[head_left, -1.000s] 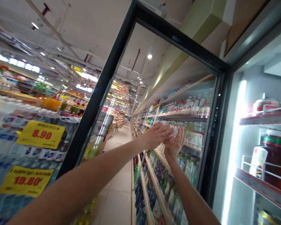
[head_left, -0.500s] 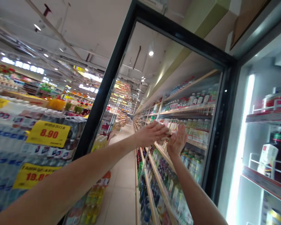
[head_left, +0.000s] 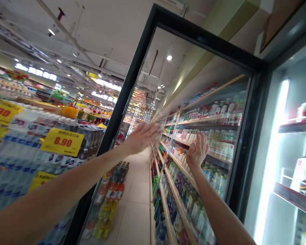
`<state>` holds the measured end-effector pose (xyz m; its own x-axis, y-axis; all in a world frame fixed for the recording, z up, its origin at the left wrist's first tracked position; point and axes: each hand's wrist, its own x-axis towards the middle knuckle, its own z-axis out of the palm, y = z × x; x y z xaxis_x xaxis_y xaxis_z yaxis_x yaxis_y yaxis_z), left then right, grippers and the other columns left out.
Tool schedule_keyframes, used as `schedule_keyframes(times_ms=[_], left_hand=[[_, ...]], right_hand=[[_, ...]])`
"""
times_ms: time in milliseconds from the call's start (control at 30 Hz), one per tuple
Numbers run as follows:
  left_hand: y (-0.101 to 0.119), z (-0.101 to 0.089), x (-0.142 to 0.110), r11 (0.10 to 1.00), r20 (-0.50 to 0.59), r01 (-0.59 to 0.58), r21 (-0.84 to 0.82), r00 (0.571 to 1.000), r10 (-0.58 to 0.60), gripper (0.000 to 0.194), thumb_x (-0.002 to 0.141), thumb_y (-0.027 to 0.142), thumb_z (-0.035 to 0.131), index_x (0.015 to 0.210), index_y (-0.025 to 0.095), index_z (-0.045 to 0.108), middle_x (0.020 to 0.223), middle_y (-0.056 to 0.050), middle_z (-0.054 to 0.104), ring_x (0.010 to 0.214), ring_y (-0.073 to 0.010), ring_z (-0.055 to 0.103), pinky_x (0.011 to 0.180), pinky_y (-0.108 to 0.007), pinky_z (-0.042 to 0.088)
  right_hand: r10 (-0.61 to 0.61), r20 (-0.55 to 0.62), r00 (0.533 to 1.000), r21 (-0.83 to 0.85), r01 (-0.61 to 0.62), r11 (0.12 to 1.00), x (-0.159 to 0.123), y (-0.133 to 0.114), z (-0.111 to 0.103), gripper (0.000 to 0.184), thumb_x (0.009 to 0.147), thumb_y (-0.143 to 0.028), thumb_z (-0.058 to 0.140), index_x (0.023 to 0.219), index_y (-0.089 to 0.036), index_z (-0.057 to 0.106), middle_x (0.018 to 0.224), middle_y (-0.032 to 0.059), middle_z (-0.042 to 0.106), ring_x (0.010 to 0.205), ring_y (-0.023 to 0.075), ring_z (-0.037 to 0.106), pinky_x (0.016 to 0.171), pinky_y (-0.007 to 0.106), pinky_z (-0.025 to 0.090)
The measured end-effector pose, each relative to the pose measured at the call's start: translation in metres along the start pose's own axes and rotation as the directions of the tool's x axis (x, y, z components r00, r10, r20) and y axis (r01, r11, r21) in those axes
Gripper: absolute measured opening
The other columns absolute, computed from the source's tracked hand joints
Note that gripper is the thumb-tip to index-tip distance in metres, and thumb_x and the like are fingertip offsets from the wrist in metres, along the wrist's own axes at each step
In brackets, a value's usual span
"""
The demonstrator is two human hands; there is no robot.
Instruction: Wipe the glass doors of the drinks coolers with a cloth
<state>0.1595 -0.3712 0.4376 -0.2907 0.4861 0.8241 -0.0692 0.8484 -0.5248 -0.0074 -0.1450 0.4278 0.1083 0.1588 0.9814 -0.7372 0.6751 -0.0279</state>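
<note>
Both my arms reach out toward the open glass cooler door (head_left: 229, 102). My right hand (head_left: 197, 151) lies flat against the inside of the glass, fingers spread and pointing up. A little blurred, my left hand (head_left: 142, 136) is also open with its fingers stretched out; it sits left of the right hand, near the middle of the pane, holding nothing. Through the glass I see long shelves of bottled drinks (head_left: 219, 112) running down the aisle.
The lit cooler interior (head_left: 298, 153) with bottles and cans on wire shelves stands at the right. Stacked water bottle packs with yellow price tags (head_left: 62, 141) fill the left. Bottles of coloured drinks (head_left: 109, 197) stand on the tiled aisle floor (head_left: 135, 211) beyond the door.
My left hand has slid left, away from my right hand, which stays flat on the glass. The view has swung a little to the left.
</note>
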Motion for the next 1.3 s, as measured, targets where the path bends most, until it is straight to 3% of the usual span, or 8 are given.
schedule_keyframes(times_ms=[133, 233, 367, 600, 800, 933, 1067, 1300], left_hand=[[-0.017, -0.008, 0.003, 0.918, -0.193, 0.394, 0.042, 0.905, -0.38, 0.048, 0.084, 0.021, 0.041, 0.132, 0.019, 0.037, 0.145, -0.008, 0.028, 0.136, -0.0254, 0.013, 0.111, -0.048, 0.013], [0.018, 0.001, -0.015, 1.0, 0.018, 0.019, 0.021, 1.0, -0.02, 0.049, 0.084, 0.02, 0.04, 0.132, 0.025, 0.036, 0.144, -0.002, 0.03, 0.137, -0.0213, 0.013, 0.112, -0.046, 0.014], [0.036, 0.004, -0.017, 0.872, 0.119, -0.484, -0.076, 0.864, 0.49, 0.045, 0.087, 0.023, 0.035, 0.131, 0.031, 0.037, 0.143, 0.007, 0.032, 0.135, -0.0111, 0.019, 0.113, -0.032, 0.015], [-0.017, -0.016, 0.018, 0.948, -0.165, 0.292, 0.125, 0.949, -0.27, 0.049, 0.085, 0.021, 0.038, 0.134, 0.016, 0.033, 0.145, -0.007, 0.027, 0.136, -0.0246, 0.013, 0.111, -0.048, 0.012], [0.015, -0.005, -0.035, 0.834, 0.146, -0.552, 0.021, 0.826, 0.544, 0.054, 0.085, 0.029, 0.039, 0.137, 0.025, 0.025, 0.147, 0.005, 0.024, 0.137, -0.0149, 0.01, 0.113, -0.036, 0.014], [-0.016, -0.018, -0.018, 0.989, -0.018, 0.004, 0.146, 1.0, -0.001, 0.057, 0.084, 0.023, 0.042, 0.138, 0.023, 0.023, 0.146, -0.002, 0.025, 0.137, -0.0194, 0.012, 0.112, -0.041, 0.015], [-0.008, -0.012, -0.028, 0.913, -0.135, 0.372, 0.166, 0.926, -0.352, 0.05, 0.085, 0.025, 0.04, 0.134, 0.017, 0.032, 0.146, -0.009, 0.025, 0.137, -0.026, 0.012, 0.11, -0.049, 0.013], [0.054, 0.005, -0.114, 0.905, 0.175, -0.421, 0.054, 0.897, 0.407, 0.052, 0.084, 0.03, 0.041, 0.135, 0.025, 0.031, 0.146, 0.002, 0.025, 0.137, -0.0168, 0.011, 0.113, -0.039, 0.013]], right_hand=[[0.025, -0.002, 1.0, 0.008, -0.025, 1.0, 0.0, -0.002, -0.002, 0.048, 0.088, -0.032, 0.027, 0.133, -0.018, 0.038, 0.138, 0.0137, 0.039, 0.131, 0.0236, 0.031, 0.103, 0.051, 0.024], [0.035, 0.01, 0.999, 0.01, -0.035, 0.999, -0.001, -0.003, -0.004, 0.047, 0.089, -0.032, 0.027, 0.132, -0.018, 0.038, 0.138, 0.0134, 0.039, 0.131, 0.024, 0.031, 0.102, 0.052, 0.025], [0.04, 0.002, 0.999, 0.033, -0.04, 0.999, -0.001, -0.003, -0.007, 0.047, 0.089, -0.03, 0.027, 0.131, -0.016, 0.039, 0.137, 0.0146, 0.04, 0.13, 0.024, 0.032, 0.102, 0.052, 0.026], [0.036, -0.03, 0.999, 0.043, -0.034, 0.998, 0.0, -0.003, -0.009, 0.046, 0.089, -0.03, 0.027, 0.129, -0.014, 0.042, 0.135, 0.0152, 0.043, 0.129, 0.0235, 0.035, 0.102, 0.051, 0.027], [0.032, -0.044, 0.999, 0.057, -0.03, 0.998, -0.001, -0.001, -0.008, 0.044, 0.089, -0.028, 0.028, 0.129, -0.017, 0.042, 0.135, 0.0143, 0.044, 0.128, 0.0237, 0.036, 0.102, 0.051, 0.027], [0.025, -0.037, 0.999, 0.057, -0.023, 0.998, -0.001, 0.0, -0.006, 0.044, 0.088, -0.027, 0.029, 0.13, -0.018, 0.041, 0.135, 0.0137, 0.044, 0.128, 0.024, 0.036, 0.102, 0.052, 0.027], [0.027, -0.04, 0.999, 0.054, -0.025, 0.998, -0.001, 0.0, -0.005, 0.043, 0.088, -0.027, 0.029, 0.128, -0.017, 0.043, 0.134, 0.0139, 0.045, 0.128, 0.0239, 0.036, 0.102, 0.051, 0.028], [0.029, -0.046, 0.999, 0.065, -0.026, 0.998, -0.002, 0.0, -0.005, 0.043, 0.088, -0.028, 0.029, 0.126, -0.017, 0.046, 0.132, 0.0132, 0.047, 0.128, 0.0238, 0.036, 0.102, 0.051, 0.027]])
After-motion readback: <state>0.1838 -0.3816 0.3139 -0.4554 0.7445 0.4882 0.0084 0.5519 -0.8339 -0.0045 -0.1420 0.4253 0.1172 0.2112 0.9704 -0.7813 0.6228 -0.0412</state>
